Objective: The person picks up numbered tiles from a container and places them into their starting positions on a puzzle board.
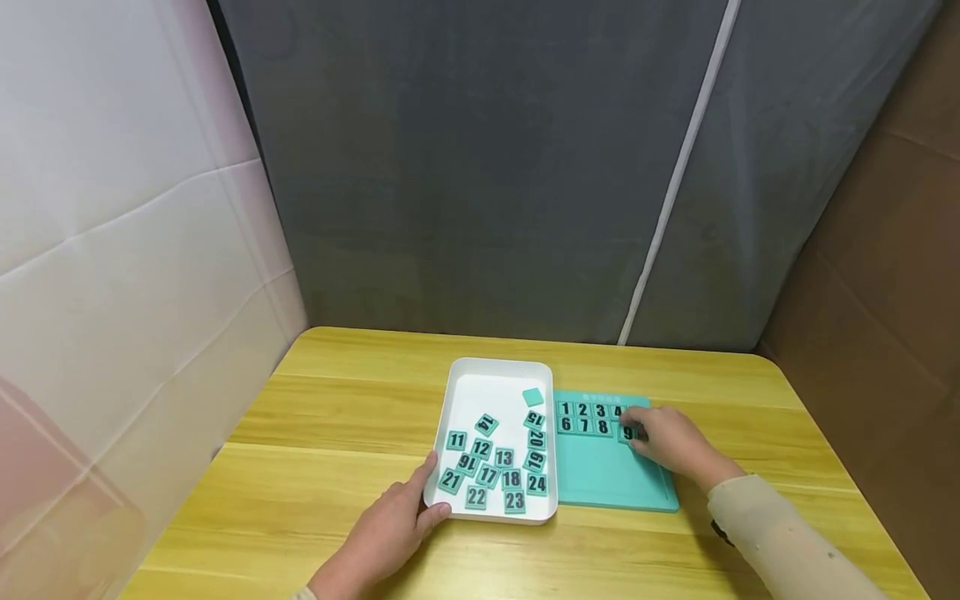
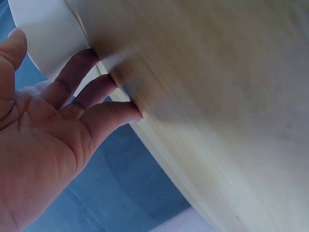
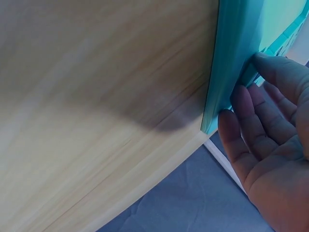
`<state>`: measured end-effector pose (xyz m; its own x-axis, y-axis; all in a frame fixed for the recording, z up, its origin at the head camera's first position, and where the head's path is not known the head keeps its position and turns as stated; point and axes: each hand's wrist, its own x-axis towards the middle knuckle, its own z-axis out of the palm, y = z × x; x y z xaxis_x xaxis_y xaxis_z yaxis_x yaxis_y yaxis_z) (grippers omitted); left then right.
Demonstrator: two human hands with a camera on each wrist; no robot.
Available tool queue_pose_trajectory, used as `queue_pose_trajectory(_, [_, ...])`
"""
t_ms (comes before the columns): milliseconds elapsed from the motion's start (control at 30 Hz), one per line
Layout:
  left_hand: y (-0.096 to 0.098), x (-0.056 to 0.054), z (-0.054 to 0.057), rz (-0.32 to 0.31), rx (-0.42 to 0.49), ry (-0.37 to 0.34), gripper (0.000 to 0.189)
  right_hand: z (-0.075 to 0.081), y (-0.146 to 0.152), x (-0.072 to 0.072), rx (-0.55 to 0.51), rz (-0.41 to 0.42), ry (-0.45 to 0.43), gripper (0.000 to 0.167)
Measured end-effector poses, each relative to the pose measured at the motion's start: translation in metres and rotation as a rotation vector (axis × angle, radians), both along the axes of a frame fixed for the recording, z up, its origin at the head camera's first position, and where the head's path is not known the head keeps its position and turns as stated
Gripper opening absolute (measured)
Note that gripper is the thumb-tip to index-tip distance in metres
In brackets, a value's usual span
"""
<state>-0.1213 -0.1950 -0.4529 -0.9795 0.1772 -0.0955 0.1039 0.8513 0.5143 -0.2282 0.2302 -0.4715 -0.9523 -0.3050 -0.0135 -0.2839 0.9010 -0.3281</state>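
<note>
My left hand [image 1: 390, 525] grips the lower left corner of a white tray [image 1: 491, 371], its thumb over the rim and its fingers along the side. In the left wrist view three fingertips [image 2: 131, 112] touch the table beside the tray [image 2: 48, 34]. Number tiles lie loose in the tray, among them tile 11 [image 1: 456, 440] and tile 22 [image 1: 476, 497]. My right hand [image 1: 675, 442] pinches tile 9 [image 1: 627, 434] at the teal number board [image 1: 611, 475], right of tile 8 [image 1: 602, 427] and slightly askew. Tiles 1 to 4 fill the row above; my fingers hide the place beyond.
A plain teal tile [image 1: 532, 397] without a visible number lies at the tray's top right. The board stands directly against the tray's right side on a yellow wooden table [image 1: 315, 467]. A grey curtain [image 1: 465, 167] hangs behind, with cloth walls on both sides.
</note>
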Motion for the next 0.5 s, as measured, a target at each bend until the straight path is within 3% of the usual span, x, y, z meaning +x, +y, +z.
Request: queue_pose_trajectory(500, [-0.0003,0.0005,-0.0012,-0.001,-0.006,0.006,0.078,-0.0029,0.0010,0.0009,0.016,0.013,-0.004,0.023])
